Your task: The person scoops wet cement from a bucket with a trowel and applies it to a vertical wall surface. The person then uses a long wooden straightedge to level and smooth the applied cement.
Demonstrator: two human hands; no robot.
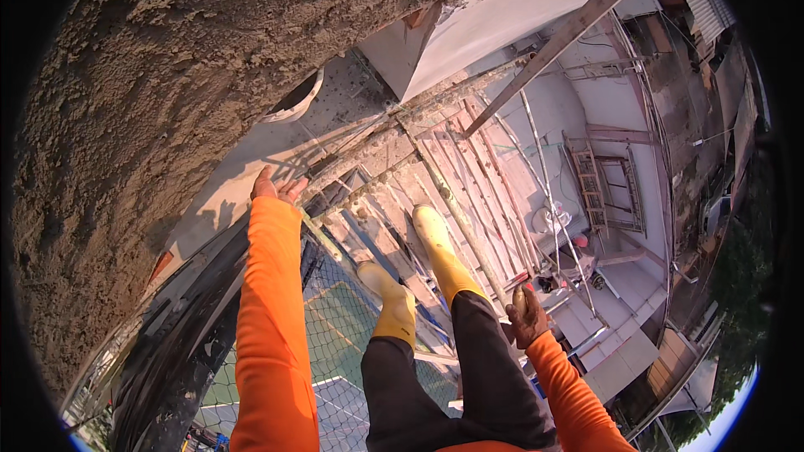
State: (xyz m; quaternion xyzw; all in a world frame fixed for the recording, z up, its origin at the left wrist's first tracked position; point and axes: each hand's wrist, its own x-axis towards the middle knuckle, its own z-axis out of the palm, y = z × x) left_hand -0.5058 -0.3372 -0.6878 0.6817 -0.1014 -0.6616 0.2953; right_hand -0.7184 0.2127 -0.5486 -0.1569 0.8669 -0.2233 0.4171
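My left hand [278,187] reaches forward with its fingers apart and nothing in them, close to the rough mortar-covered wall [142,117]. At the right, my right hand [526,315] is closed, beside the near end of a bamboo pole [452,205]. A small tan piece shows at its fingers, too unclear to name. Both my arms wear orange sleeves. My yellow boots [437,243] stand on a scaffold of poles and wooden boards [402,238].
A wooden plank [544,59] slants up at the far right. Black netting [335,310] hangs below my left side, above a green court [339,385]. Farther down lie a wooden frame [624,192], a white sack [553,219] and a red round object [579,241].
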